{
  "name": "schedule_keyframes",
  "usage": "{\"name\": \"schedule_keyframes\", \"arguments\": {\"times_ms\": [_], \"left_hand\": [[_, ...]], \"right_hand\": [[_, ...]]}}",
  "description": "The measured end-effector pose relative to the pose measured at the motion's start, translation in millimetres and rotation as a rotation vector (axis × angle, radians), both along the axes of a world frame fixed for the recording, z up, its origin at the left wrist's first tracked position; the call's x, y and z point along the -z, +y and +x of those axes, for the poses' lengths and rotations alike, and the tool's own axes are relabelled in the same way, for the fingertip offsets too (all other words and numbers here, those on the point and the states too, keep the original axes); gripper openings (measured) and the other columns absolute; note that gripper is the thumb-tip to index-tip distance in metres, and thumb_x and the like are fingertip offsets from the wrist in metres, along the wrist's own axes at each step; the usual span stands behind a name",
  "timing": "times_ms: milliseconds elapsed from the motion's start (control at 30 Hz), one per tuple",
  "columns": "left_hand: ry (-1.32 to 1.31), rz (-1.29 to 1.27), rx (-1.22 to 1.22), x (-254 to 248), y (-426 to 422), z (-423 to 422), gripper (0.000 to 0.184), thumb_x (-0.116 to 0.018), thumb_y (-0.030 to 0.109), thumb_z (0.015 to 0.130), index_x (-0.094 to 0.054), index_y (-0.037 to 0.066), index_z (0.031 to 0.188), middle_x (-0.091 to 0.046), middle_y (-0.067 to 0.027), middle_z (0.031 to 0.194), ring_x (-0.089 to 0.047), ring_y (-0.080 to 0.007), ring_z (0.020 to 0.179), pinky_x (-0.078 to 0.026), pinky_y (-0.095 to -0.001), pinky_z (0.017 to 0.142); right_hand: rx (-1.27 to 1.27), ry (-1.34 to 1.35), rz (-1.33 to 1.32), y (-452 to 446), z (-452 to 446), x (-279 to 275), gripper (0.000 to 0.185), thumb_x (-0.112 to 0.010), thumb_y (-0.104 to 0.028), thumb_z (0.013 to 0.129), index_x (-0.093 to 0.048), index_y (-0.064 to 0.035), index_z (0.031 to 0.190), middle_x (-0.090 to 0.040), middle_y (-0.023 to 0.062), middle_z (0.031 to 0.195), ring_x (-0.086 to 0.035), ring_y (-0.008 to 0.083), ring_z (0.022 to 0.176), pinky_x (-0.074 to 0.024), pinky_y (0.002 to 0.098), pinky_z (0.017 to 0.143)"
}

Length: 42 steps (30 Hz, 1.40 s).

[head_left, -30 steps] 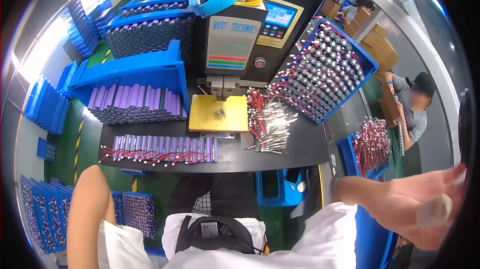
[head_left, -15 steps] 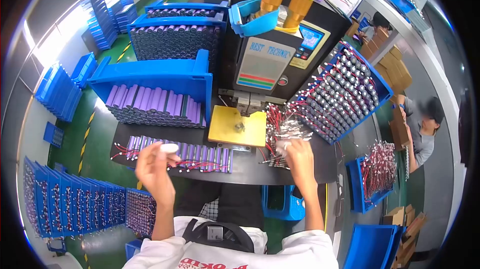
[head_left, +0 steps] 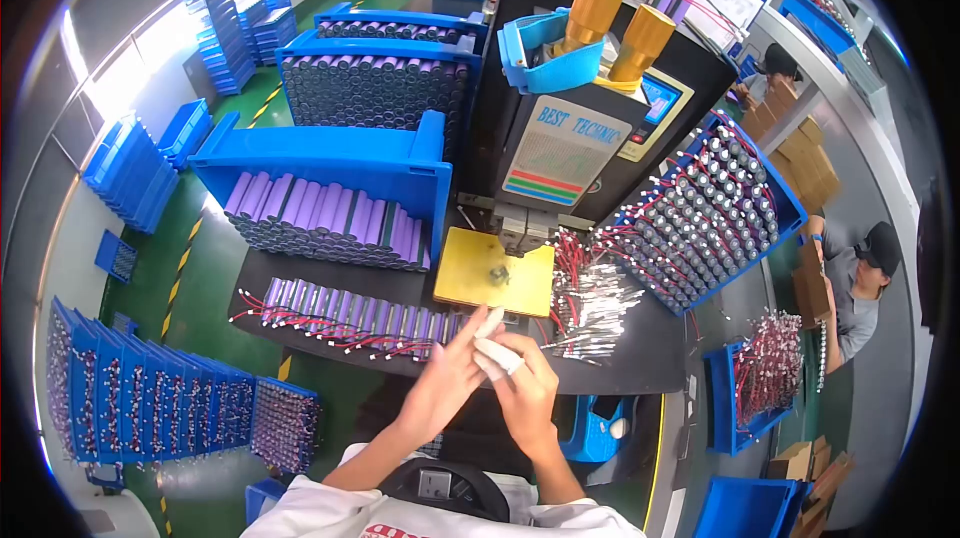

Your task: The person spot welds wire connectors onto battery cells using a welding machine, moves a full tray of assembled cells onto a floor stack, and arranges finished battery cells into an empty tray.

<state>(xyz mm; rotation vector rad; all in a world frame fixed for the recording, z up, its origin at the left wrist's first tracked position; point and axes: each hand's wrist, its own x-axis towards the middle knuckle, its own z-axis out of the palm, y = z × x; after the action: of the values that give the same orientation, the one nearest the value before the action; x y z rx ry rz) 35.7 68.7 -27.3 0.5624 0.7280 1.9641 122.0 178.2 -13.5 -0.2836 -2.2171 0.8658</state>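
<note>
My left hand and my right hand meet in front of the yellow plate, near the table's front edge. White coverings wrap some fingertips on both hands. The right fingers are bent in at the left fingertips; whether anything small is between them is too small to tell. Left of my hands lies a row of purple cells with red and black leads. Right of the plate is a pile of wires with red leads and silvery ends. The welding machine stands behind the plate.
A blue bin of purple cells stands at the left, with more cell bins behind. On the right are a tilted blue bin of wired cells and a lower bin of leads. A co-worker is at far right.
My hands have come together in front of the plate; half a second ago they were apart, the right at the wire pile and the left over the cell row. The view has shifted.
</note>
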Motion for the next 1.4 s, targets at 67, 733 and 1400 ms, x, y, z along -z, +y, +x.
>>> {"name": "schedule_keyframes", "arguments": {"times_ms": [67,733,1400], "left_hand": [[0.155,-0.014,-0.153,7,-2,4,0.070,-0.038,0.045,0.104,-0.017,0.003,0.156,-0.027,-0.0178,0.158,-0.026,-0.0258,0.147,-0.017,-0.0420,0.119],[1.782,-0.663,-0.895,-6,-6,-145,0.023,-0.073,0.000,0.077,-0.069,0.000,0.100,-0.070,-0.0173,0.096,-0.068,-0.0318,0.092,-0.045,-0.0454,0.102],[1.255,-0.519,-0.755,-23,57,-53,0.022,-0.070,0.000,0.084,-0.064,0.001,0.106,-0.070,-0.0157,0.102,-0.072,-0.0275,0.094,-0.055,-0.0331,0.076]], "right_hand": [[-0.005,0.003,-0.044,-3,0,0,0.027,-0.076,0.002,0.077,-0.069,-0.0004,0.103,-0.068,0.0146,0.098,-0.067,0.0290,0.088,-0.0534,0.0354,0.077],[0.471,-0.282,0.371,148,20,-7,0.018,-0.067,-0.007,0.085,-0.068,-0.0066,0.103,-0.068,0.0095,0.098,-0.063,0.0299,0.093,-0.0447,0.0395,0.084],[0.224,-0.462,0.460,134,12,-4,0.013,-0.069,-0.010,0.082,-0.070,-0.0071,0.094,-0.063,0.0095,0.090,-0.059,0.0282,0.089,-0.0416,0.0404,0.078]]}}
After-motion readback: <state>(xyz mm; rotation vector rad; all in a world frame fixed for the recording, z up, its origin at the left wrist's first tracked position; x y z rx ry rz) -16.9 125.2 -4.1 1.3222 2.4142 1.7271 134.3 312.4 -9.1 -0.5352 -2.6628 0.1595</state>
